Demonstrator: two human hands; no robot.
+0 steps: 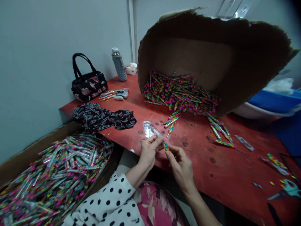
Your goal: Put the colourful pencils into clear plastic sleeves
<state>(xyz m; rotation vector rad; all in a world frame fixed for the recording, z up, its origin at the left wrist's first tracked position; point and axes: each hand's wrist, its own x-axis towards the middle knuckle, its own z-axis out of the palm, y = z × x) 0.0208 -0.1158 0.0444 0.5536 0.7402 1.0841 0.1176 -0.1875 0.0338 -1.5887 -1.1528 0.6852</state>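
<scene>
My left hand [149, 149] is closed in a pinch on a clear plastic sleeve [157, 133], whose end sticks out past the fingers. Between both hands is a slim multicoloured pencil [166, 145] with a pink end, at the mouth of the sleeve. The pencil's lower part is pinched by my right hand [181, 166]; how far it sits inside the sleeve I cannot tell. Just beyond my left hand, flat clear sleeves [148, 128] lie on the red table [195, 175]. A few loose pencils [172, 121] lie past my fingertips.
A big cardboard box [199, 53] lies on its side, pencils [178, 92] heaped inside. Sleeved pencils [77, 160] fill another box at lower left. Around the table are a dark cloth [103, 116], handbag [89, 86], flask [119, 66], scissors [288, 190] and blue basin [277, 100].
</scene>
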